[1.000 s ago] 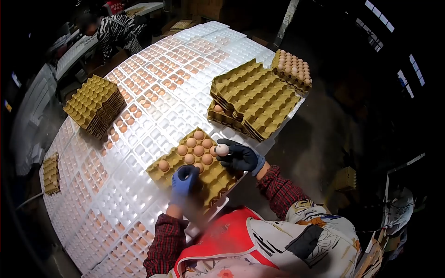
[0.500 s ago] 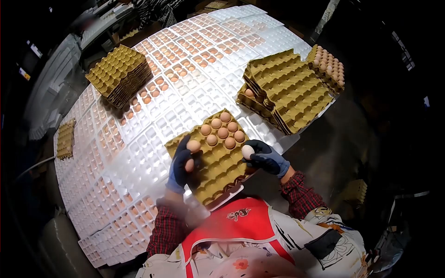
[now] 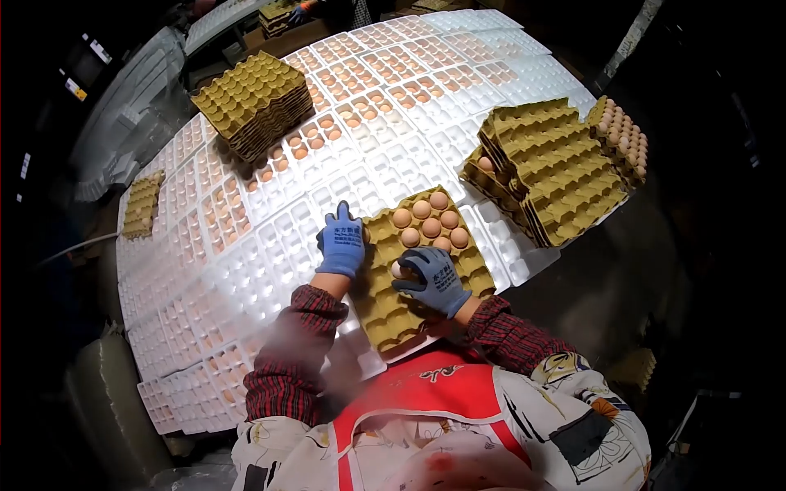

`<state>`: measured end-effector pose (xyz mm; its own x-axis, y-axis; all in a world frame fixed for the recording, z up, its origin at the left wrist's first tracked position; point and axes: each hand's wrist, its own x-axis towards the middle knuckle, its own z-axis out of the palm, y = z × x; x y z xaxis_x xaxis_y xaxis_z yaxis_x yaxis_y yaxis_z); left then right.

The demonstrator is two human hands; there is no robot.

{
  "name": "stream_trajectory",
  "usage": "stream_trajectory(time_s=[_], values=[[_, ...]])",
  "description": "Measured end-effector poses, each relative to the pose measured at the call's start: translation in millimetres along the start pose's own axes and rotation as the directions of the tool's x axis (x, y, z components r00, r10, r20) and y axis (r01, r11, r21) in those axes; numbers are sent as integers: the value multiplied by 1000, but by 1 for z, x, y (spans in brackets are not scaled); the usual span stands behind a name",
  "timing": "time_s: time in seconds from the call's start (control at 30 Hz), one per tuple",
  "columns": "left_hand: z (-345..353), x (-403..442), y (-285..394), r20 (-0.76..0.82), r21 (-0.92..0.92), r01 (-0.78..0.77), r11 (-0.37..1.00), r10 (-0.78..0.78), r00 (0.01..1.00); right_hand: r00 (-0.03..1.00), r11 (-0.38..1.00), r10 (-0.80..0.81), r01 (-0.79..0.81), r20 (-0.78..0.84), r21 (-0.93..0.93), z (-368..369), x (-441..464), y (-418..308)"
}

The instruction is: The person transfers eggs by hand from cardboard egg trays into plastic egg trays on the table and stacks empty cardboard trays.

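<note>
My right hand (image 3: 435, 280), in a blue-grey glove with dark fingertips, is closed around a pale egg (image 3: 399, 270) low over the brown egg tray (image 3: 385, 315). Several brown eggs (image 3: 422, 209) sit in the far part of that tray. Beside its left edge, my left hand (image 3: 341, 241) is palm down over white plastic trays (image 3: 307, 214), index finger pointing away from me. A sliver of an egg (image 3: 366, 236) shows at that hand's right side; the palm and anything else in it are hidden.
A tall stack of brown trays (image 3: 254, 98) stands at far left, another stack (image 3: 557, 176) at right. Behind the latter is a tray of eggs (image 3: 621, 135). White trays, many holding eggs, cover the table. At the back, a person's gloved hand (image 3: 301, 11) shows near more trays.
My left hand has turned palm down, moving off the brown tray to its left side. My right hand has carried its egg inward over the tray. The view has shifted.
</note>
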<state>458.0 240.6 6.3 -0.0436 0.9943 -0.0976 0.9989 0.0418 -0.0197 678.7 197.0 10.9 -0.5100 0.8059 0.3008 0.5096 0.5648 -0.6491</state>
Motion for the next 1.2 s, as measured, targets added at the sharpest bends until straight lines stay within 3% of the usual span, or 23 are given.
stream_trajectory(time_s=[0.13,0.2,0.33,0.37,0.4,0.43,0.5,0.53,0.6,0.63,0.67,0.7,0.77,0.8,0.87,0.93,1.0,1.03,1.07,1.1,1.13,1.17,1.2], values=[[-6,-10,-14,-41,-232,0,973,-10,999,999,983,-47,48,14,-179,-40,-21,41],[2,-17,-23,-151,-493,13,870,-100,983,982,945,-87,135,170,-299,-49,-10,52],[-5,-39,-20,-215,-930,-114,350,-265,940,923,879,-40,214,382,-426,-58,11,49],[-21,-52,-18,215,-974,226,12,-269,939,927,863,-103,264,362,-431,-58,12,53],[-11,-59,-27,279,-920,225,-322,-133,951,925,863,-99,263,366,-431,-60,12,56],[-12,-77,-21,195,-859,135,-493,-72,978,949,925,-107,204,296,-322,-63,13,59],[-21,-96,-12,70,-858,50,-511,-21,997,999,996,-42,41,16,76,-76,14,67],[-11,-103,-9,79,-829,26,-558,-72,994,988,860,151,-126,-12,495,-80,14,70],[-11,-120,-1,93,-778,-19,-627,-146,985,874,101,432,-291,221,952,-103,13,71],[-5,-124,-2,156,-682,56,-729,-71,985,884,120,420,-277,204,953,-102,13,78],[1,-128,-2,219,-566,132,-814,6,976,853,297,445,-429,273,853,-101,16,86],[6,-133,-3,279,-438,202,-876,82,957,908,645,302,-419,291,639,-100,19,90],[-17,-141,13,282,-520,152,-841,-1,959,944,995,29,3,328,-98,-94,24,81],[-29,-145,22,283,-560,129,-818,-43,958,919,916,0,158,394,-368,-85,22,83],[-27,-149,21,107,-591,79,-803,19,994,875,863,96,165,475,-478,-86,25,72],[-16,-143,13,191,-79,330,-941,311,931,889,865,66,175,453,-470,-90,24,83],[-17,-155,20,210,-623,150,-767,20,977,977,986,-56,86,204,-143,-98,23,93],[-11,-159,16,246,-559,185,-808,52,968,987,929,129,-155,98,336,-97,21,95],[-6,-163,13,281,-490,217,-844,83,956,851,586,459,-505,254,634,-104,15,98],[0,-168,9,315,-418,246,-874,115,942,901,221,295,-389,319,894,-102,10,114],[0,-171,6,368,-201,294,-934,206,907,948,-227,121,-263,295,938,-89,2,136],[-3,-174,9,399,-261,290,-921,171,901,948,-560,10,-260,320,787,-76,-1,148],[-3,-177,11,398,-259,289,-922,171,901,866,-699,-21,-370,500,612,-83,3,130]])
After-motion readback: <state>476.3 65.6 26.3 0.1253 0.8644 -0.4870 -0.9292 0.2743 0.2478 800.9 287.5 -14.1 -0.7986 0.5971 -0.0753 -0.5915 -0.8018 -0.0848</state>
